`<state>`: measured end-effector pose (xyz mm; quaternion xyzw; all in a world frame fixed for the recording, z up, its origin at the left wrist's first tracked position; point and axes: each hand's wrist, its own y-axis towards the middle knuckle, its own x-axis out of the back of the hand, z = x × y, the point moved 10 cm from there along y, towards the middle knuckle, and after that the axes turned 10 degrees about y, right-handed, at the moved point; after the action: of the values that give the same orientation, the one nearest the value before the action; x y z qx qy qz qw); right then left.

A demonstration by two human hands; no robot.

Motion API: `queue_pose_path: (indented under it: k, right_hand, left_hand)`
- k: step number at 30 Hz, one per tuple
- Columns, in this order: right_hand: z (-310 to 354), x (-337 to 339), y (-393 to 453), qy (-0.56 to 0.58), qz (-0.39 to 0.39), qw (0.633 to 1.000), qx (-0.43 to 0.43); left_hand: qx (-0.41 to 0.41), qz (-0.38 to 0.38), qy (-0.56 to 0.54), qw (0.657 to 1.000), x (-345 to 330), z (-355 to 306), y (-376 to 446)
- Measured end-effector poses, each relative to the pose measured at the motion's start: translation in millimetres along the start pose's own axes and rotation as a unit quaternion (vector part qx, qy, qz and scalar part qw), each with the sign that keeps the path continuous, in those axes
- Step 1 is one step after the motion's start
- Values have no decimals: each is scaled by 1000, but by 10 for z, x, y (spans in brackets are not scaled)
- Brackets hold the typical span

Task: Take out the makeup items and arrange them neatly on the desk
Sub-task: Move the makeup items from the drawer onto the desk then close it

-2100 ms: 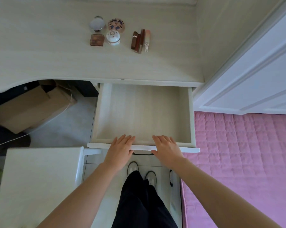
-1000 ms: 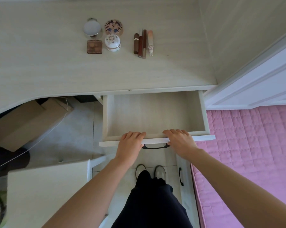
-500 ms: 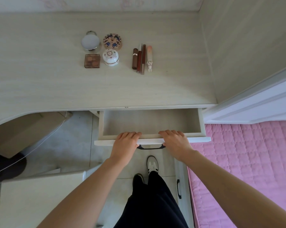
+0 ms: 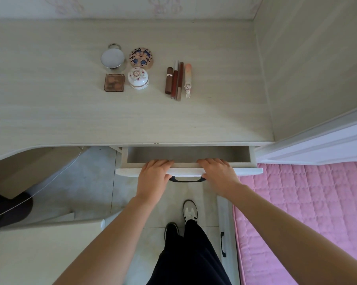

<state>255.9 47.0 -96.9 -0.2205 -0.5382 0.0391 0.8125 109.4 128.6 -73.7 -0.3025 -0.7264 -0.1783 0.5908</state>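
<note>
Makeup items lay in two tidy groups on the tabletop (image 4: 50, 112), toward its far side. On the left sat a round silver compact (image 4: 112, 58), a patterned round case (image 4: 141, 57), a brown square palette (image 4: 114, 82) and a white floral jar (image 4: 138, 78), set two by two. Just right of them, four slim tubes (image 4: 178, 80) lay side by side (one tipped with a small rabbit figure). Nearer, the drawer (image 4: 188, 171) stood only slightly out from under the tabletop. The left hand (image 4: 154, 177) and right hand (image 4: 217, 175) each had their grip curled over the drawer's front edge, either side of its dark handle (image 4: 187, 179). A pink quilt (image 4: 300, 212) lay to the right.
</note>
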Motion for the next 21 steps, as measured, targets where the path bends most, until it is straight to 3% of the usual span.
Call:
queue_pose_path:
  k: [9, 14, 16, 18, 19, 21]
  right_hand:
    - [-35, 176, -108, 94, 4, 996, -6]
    - [-12, 352, -387, 163, -69, 984, -14]
    - [1, 407, -526, 207, -112, 972, -24]
    - [-43, 379, -638, 269, -134, 952, -64]
    - [-114, 319, -671, 301, -138, 938, -104]
    - [-345, 133, -730, 387, -131, 883, -232]
  left_hand:
    - [51, 6, -75, 996, 37, 96, -63]
    - [82, -67, -130, 986, 289, 62, -258]
    - [141, -59, -199, 968, 274, 108, -361]
    - [262, 0, -300, 917, 76, 249, -467]
    - [335, 40, -356, 871, -84, 330, -537]
    - [462, 110, -481, 737, -404, 393, -692]
